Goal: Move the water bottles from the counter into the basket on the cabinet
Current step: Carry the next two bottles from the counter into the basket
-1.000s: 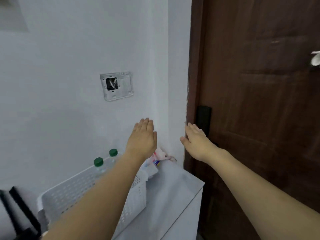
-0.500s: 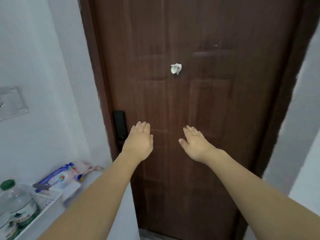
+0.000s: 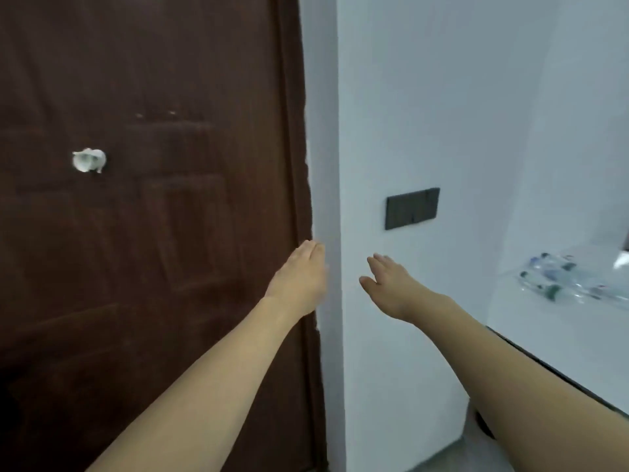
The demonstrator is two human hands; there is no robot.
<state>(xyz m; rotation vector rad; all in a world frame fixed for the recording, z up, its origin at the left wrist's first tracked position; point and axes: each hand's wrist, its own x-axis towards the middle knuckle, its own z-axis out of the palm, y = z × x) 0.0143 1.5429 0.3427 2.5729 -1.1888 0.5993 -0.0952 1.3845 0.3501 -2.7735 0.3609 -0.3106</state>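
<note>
Several clear water bottles (image 3: 558,281) with green caps lie blurred on the white counter (image 3: 551,338) at the right edge. My left hand (image 3: 299,281) is stretched out in front of the door frame, fingers straight, holding nothing. My right hand (image 3: 391,284) is held out before the white wall, fingers relaxed and empty, well left of the bottles. The basket and the cabinet are out of view.
A dark brown door (image 3: 146,199) fills the left half, with a white wad (image 3: 89,160) stuck in its peephole. A black switch plate (image 3: 412,208) sits on the white wall. The counter's dark front edge runs down to the right.
My view has swung right: the basket and cabinet left the frame, the door slid to the left, and the counter with bottles came in at the right. Both hands stayed open.
</note>
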